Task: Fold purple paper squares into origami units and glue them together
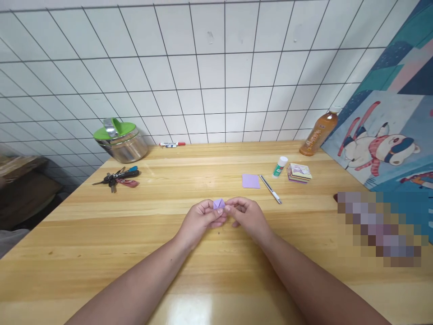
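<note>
A small folded piece of purple paper (218, 204), creased into triangular flaps, is held up over the middle of the wooden table. My left hand (205, 215) pinches it between thumb and fingers from the left and below. From the right, the thumb and forefinger of my right hand (246, 215) close on the paper's right edge. Beyond my right hand lies a flat purple paper square (251, 181). Next to that square is a white and dark pen (270, 189), lying at a slant.
A glue stick (280, 167) stands beside a stack of coloured paper (299, 173). An orange drink bottle (319, 133) is at the back right. Keys (117, 178), a steel pot with green lid (123, 142) and a marker (172, 145) are on the left. A blurred item (382, 228) lies right.
</note>
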